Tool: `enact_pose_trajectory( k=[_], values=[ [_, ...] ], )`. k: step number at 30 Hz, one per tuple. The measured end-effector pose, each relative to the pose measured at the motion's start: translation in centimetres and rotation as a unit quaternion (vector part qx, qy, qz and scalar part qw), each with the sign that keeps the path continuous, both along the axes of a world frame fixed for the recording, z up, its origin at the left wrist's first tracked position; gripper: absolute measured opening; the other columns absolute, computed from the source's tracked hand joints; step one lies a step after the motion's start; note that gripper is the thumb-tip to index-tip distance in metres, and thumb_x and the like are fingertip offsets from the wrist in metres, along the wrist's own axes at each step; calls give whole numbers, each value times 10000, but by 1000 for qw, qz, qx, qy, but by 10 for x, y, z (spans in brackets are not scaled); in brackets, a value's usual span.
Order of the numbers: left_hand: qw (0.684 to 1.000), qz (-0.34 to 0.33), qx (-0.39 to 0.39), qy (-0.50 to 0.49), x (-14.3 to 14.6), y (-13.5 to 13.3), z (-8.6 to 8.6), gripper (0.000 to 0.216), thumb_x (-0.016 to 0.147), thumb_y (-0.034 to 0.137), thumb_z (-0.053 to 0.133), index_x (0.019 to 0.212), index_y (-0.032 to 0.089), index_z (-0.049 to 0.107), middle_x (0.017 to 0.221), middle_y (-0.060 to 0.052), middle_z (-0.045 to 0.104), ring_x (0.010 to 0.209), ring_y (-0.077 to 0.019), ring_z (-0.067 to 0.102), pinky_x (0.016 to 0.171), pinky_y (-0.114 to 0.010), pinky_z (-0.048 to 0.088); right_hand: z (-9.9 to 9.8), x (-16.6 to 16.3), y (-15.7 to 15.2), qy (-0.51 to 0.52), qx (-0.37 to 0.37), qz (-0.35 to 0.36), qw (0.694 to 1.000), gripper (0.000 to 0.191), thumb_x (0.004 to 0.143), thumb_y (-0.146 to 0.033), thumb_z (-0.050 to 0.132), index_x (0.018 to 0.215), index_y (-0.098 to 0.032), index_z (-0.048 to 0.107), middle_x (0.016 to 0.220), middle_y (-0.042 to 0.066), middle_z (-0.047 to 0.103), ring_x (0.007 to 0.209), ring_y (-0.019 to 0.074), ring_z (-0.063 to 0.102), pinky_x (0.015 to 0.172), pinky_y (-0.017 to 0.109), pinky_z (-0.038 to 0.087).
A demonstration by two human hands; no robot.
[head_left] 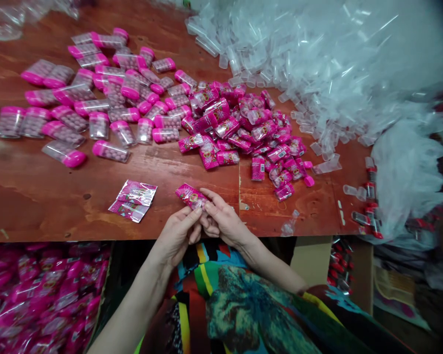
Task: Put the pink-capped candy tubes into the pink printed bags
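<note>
The reddish-brown plywood worktop (40,196) is smooth and slightly glossy, with a seam in the board just beyond the hands. Its far right side is covered by a heap of clear plastic tubes (299,59), thin-walled and shiny. Below the near edge on the left sits a box of glossy pink packs (40,295), too blurred to read. On the far left of the worktop lies a scatter of clear capsule-shaped containers with pink caps (96,98), round-ended and filled with pale pink balls. Just beside them, in the middle, is a pile of pink printed wrapped containers (243,128), crinkled and reflective. Near the front edge lie two flat pink printed film sleeves (133,199), limp and overlapping.

The left hand (177,231) and right hand (225,221) meet at the front edge. Both are pinched by the fingertips on a small pink printed film-wrapped container (190,195), held tilted just above the worktop. It looks light, with a stiff plastic shell under thin film. The glossy wrap is probably slippery and may slide on the shell. A grip across the narrow sides near the ends should hold better than pulling on the film.
</note>
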State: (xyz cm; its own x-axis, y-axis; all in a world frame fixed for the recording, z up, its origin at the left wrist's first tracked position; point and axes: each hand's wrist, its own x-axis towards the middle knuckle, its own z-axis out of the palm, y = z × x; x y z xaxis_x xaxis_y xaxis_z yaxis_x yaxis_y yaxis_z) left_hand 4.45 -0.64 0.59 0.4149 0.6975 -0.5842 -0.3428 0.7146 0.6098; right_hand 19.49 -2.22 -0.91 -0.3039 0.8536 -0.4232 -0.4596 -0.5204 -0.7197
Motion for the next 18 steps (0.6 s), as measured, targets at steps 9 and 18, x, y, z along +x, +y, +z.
enact_pose_trajectory(
  k=[9,18],
  values=[
    [997,64,-7,30,-4,-2,-5,465,787,554,915,765,181,639,366,87,423,336,-60,347,411,-189,225,-11,-4,-11,-84,70,57,992,785,999,-659,707,1549,-248,327,659,-103,603,425,79,461,427,196,311],
    [975,191,23,113,-20,-23,6,768,727,454,966,1355,169,627,445,139,491,326,-65,353,367,-180,208,-16,-34,-10,-68,72,120,988,731,1016,-668,672,1524,-224,389,660,-84,626,413,87,487,409,193,330]
  ],
)
